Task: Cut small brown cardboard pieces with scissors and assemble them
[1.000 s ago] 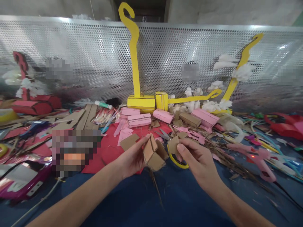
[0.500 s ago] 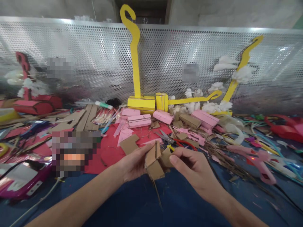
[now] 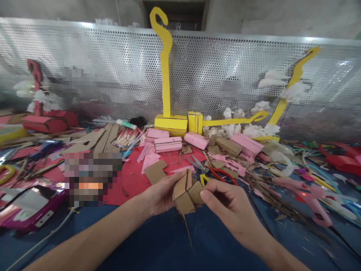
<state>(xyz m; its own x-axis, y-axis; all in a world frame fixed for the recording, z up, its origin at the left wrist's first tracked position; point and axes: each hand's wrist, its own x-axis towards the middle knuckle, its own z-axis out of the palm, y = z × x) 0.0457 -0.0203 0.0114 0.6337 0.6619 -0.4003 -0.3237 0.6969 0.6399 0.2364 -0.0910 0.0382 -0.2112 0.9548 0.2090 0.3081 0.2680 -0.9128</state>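
My left hand [image 3: 163, 195] is wrapped round a small brown cardboard box [image 3: 184, 201], steadying it from the left side. The box has loose flaps on its near and right sides, and a thin strip dangles below it. My right hand [image 3: 227, 205] pinches the edge of the right-hand cardboard flap [image 3: 196, 191] between thumb and fingers; its other fingers are curled. Just beyond the right hand lie scissors [image 3: 222, 175] with red handles, partly hidden by it. A yellow handle [image 3: 203, 179] shows beside the fingertips. Left of the box is a flat cardboard piece [image 3: 155, 171].
Pink-covered blocks [image 3: 168, 144] lie behind the hands on red paper [image 3: 135, 180]. A yellow hooked piece [image 3: 166, 75] stands upright at the back. On the right rests a pink glue gun [image 3: 310, 197] with its light on. A perforated metal panel [image 3: 197, 75] closes off the back.
The view has shifted slightly, so the background sits a little further right. Both hands keep nearly the same hold on the cardboard box and its flap.
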